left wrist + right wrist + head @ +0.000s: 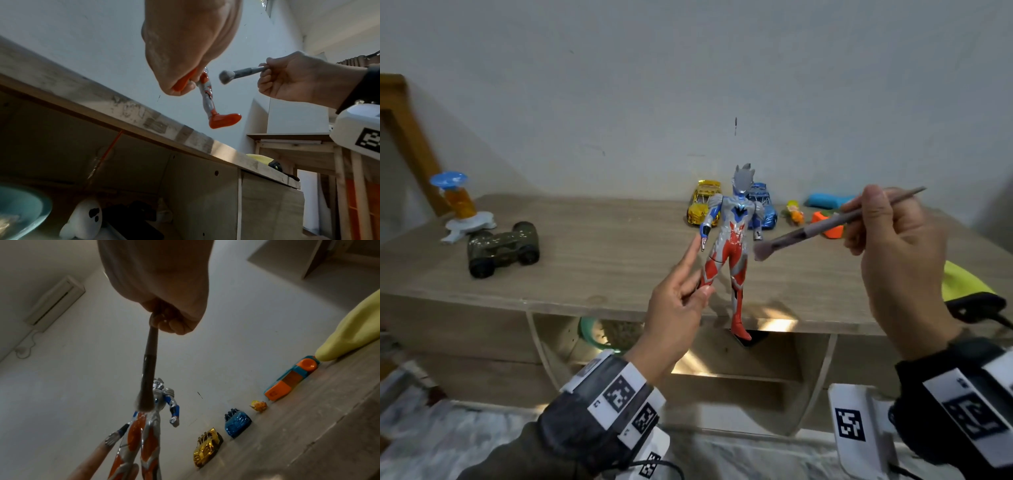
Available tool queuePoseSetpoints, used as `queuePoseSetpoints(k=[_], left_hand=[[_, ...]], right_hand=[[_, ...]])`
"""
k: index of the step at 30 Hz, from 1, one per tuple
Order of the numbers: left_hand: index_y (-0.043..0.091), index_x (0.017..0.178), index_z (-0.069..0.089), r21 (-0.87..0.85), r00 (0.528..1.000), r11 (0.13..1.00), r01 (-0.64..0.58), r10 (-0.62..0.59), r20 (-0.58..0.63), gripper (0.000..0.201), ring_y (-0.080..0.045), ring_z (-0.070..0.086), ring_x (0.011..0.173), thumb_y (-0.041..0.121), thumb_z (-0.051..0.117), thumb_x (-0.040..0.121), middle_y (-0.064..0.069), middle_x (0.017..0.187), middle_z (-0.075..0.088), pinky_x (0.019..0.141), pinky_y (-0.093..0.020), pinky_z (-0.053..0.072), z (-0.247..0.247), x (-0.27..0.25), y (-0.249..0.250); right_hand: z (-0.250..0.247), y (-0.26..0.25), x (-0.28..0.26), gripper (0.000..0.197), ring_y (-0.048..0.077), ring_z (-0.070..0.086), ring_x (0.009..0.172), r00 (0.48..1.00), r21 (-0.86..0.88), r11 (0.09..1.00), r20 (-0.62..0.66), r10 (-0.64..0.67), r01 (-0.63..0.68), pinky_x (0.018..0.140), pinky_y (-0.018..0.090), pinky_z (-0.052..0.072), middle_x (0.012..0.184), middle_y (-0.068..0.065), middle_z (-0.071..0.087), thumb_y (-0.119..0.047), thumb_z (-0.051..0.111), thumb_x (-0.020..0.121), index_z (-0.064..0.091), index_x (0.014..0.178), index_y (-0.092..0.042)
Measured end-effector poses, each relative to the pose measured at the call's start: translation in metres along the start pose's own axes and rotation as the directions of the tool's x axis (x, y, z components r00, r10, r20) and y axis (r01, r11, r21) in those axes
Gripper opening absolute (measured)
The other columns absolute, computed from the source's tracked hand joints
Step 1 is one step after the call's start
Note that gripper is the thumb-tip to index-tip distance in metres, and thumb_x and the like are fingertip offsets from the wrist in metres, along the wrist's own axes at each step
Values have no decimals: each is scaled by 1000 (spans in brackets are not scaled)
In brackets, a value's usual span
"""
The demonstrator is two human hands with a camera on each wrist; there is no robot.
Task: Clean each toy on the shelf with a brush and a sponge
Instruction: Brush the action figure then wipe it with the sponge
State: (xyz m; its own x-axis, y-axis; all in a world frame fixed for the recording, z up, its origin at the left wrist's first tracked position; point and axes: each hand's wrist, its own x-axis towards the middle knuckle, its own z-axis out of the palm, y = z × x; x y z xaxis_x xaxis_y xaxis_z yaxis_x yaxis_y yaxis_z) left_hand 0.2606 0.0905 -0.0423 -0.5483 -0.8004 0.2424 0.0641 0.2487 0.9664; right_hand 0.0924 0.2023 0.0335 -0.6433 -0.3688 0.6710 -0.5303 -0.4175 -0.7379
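A red, silver and blue hero figure (729,240) (207,94) (148,431) is held upright above the front of the wooden shelf top (599,253). My left hand (678,308) (185,48) pinches one of its legs, with the index finger stretched up along its arm. My right hand (893,260) (298,81) (168,296) grips the handle of a soft round brush (825,226) (228,76) (147,386). The bristle tip sits just right of the figure's hip. A yellow sponge (965,284) (353,331) lies at the shelf's right end.
On the shelf stand a gold car (703,202) (207,446), a blue car (765,205) (236,421), a small orange figure (794,212), an orange-and-teal toy (832,226) (292,379), camouflage binoculars (501,248) and a blue-topped spinner toy (460,209). Open compartments lie below.
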Motion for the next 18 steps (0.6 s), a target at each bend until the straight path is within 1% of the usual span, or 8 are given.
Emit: queuePoseSetpoints(k=[3,6,8,11,14,16,17,18], left_hand=[[59,130,32,-9,1000,1000,-4,4,-5,73,2,48,124,1,54,91,18,125,60,107,-37,34,2,4,-3],[57,132,32,-14,1000,1000,-4,4,-2,74,1,46,126,0,54,91,20,125,59,108,-38,30,3,5,-6],[57,132,32,-18,1000,1000,-5,5,-9,75,0,45,127,-1,53,90,20,127,57,111,-39,28,2,4,-6],[57,129,32,-33,1000,999,-17,17,-10,74,3,45,126,-3,52,90,16,129,57,112,-38,29,1,3,-2],[54,131,34,-53,1000,998,-24,24,-1,73,4,46,125,-4,52,90,19,123,61,114,-39,27,2,0,-1],[52,133,34,-65,1000,998,-23,23,-7,74,4,46,125,-5,52,90,20,123,60,113,-44,27,2,1,-2],[52,133,34,-65,1000,998,-22,22,-10,74,4,46,124,-5,52,90,21,122,61,113,-46,28,3,1,-3],[54,132,34,-63,1000,998,-24,24,-6,75,5,47,124,-5,52,90,23,120,61,113,-47,28,2,1,-2]], right_hand=[[1,1,-1,22,3,52,57,990,-58,989,-13,-137,136,56,17,41,60,-11,57,-28,43,96,60,83,-24],[3,6,-7,21,3,55,59,983,-193,968,121,-138,160,57,16,41,66,-7,61,-28,44,95,62,84,-26],[2,6,-10,24,3,54,58,979,-270,944,134,-156,187,56,19,42,64,-5,59,-32,43,94,60,80,-26],[2,0,-11,23,1,54,60,968,-222,942,62,-243,251,59,16,41,69,-8,58,-31,41,96,60,84,-23],[4,-1,-13,25,2,57,63,958,-249,927,140,-251,279,59,14,42,70,-5,62,-28,44,95,64,89,-15],[6,-1,-17,30,8,58,60,959,-313,911,180,-220,268,56,23,45,64,-5,60,-33,42,94,64,82,-16],[7,-2,-18,32,11,58,60,958,-316,908,167,-233,276,56,28,45,62,-2,59,-35,41,94,63,80,-17],[8,-3,-19,31,11,57,60,956,-299,910,142,-257,288,56,29,44,63,-1,59,-34,41,94,62,81,-17]])
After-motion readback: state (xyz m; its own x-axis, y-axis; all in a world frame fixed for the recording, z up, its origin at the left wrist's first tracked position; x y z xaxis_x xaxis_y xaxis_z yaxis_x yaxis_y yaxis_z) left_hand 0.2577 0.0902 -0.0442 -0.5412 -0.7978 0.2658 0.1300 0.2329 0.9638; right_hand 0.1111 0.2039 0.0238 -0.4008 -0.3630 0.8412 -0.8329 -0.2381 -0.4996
